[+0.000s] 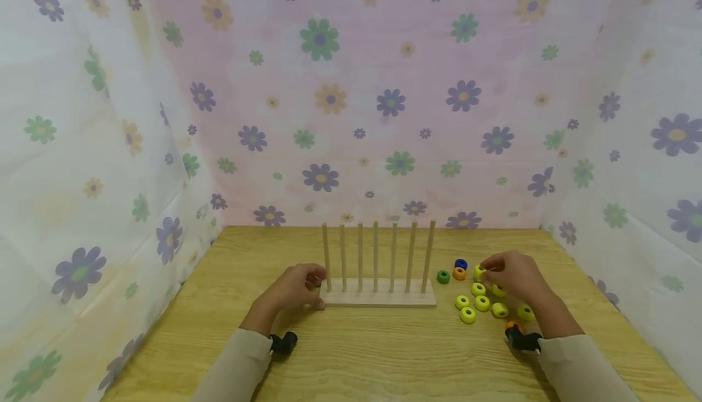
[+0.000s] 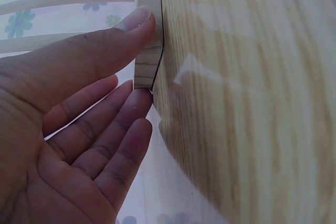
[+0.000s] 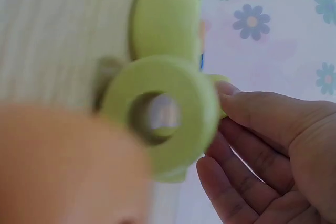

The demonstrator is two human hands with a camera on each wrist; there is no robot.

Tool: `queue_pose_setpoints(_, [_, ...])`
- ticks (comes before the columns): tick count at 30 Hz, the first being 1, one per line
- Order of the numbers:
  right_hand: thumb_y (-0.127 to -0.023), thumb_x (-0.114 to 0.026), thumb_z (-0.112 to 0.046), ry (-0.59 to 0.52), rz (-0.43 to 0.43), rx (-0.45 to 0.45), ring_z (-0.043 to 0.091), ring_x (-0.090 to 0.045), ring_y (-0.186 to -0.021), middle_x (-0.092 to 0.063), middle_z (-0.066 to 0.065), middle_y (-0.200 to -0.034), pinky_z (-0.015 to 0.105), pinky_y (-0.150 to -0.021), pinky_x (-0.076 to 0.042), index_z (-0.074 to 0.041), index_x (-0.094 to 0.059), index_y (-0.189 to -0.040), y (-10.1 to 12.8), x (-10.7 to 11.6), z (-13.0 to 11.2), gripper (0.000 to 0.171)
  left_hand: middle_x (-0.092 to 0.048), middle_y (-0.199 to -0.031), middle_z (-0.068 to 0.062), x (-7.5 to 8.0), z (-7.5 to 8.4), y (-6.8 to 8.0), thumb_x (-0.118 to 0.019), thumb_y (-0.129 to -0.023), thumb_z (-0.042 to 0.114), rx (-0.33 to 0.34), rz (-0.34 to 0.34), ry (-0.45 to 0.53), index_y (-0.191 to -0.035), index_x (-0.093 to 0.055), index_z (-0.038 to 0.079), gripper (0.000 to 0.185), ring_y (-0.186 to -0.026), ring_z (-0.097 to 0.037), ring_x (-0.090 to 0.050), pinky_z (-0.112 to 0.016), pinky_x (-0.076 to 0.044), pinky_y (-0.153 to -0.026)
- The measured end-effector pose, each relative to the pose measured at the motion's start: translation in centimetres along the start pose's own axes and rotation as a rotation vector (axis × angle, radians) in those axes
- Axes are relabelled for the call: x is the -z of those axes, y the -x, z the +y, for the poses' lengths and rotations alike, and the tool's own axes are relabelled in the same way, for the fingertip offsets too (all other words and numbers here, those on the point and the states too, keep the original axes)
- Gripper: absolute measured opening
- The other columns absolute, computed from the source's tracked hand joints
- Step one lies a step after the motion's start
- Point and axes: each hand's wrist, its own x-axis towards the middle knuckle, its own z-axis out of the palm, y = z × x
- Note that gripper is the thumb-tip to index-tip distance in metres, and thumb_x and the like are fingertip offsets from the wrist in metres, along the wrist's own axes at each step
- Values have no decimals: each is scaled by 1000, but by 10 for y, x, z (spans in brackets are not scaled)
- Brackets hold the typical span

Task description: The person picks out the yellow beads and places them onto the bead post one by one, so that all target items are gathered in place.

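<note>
Both hands rest on the wooden table (image 1: 384, 359). Left hand (image 1: 293, 289), fingers loosely extended, presses its thumb (image 2: 113, 38) against the end of the peg rack base (image 1: 378, 297), whose seven upright dowels stand bare. Right hand (image 1: 515, 277) pinches a yellow-green ring (image 1: 479, 272) at its fingertips, among other yellow-green rings (image 1: 482, 303) lying right of the rack, near a green ring (image 1: 443, 276), an orange ring (image 1: 459, 273) and a blue ring (image 1: 460, 264).

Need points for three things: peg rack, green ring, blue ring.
peg rack (image 1: 378, 298): head view, on the front face of its flat wooden base.
green ring (image 1: 443, 277): head view, on its top, left of the orange ring.
blue ring (image 1: 460, 264): head view, on its upper rim, the ring farthest back.
</note>
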Motion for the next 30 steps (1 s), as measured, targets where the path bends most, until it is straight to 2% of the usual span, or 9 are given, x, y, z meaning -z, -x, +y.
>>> queue_pose_setpoints(8, [-96,-75,-28,-11,16,19,35,-72,-101,-76,16,-115,48,-80,-62,-4,-75,-122,-3,8,-17,35,-66,-132,-4,0,0,-1,-94,-77,19,-6,-4,-3,-136,-63,11,67,-119,-25,-63,-45,-55,-103])
queue_pose_setpoints(16, [-97,-75,-28,-19,43,37,33,-72,-101,-77,13,-114,49,-82,-62,-7,-75,-122,-6,17,-33,33,-65,-135,-7,-2,0,0,-93,-78,19,-2,-10,9,-139,-62,9,69,-121,-28,-63,-47,-55,-103])
queue_pose_setpoints(23, [-97,-75,-28,-19,92,93,30,-73,-98,-78,11,-111,48,-81,-62,-10,-77,-120,-3,31,-48,29,-67,-135,-7,-1,0,0,-92,-79,19,7,-16,12,-138,-64,10,66,-122,-30,-64,-48,-55,-102])
queue_pose_setpoints(30, [-97,-76,-30,-17,108,119,28,-74,-98,-78,10,-111,47,-81,-62,-11,-76,-123,-1,43,-64,32,-67,-134,-8,-1,0,0,-92,-79,20,3,-19,22,-136,-66,10,64,-122,-31,-64,-48,-55,-102])
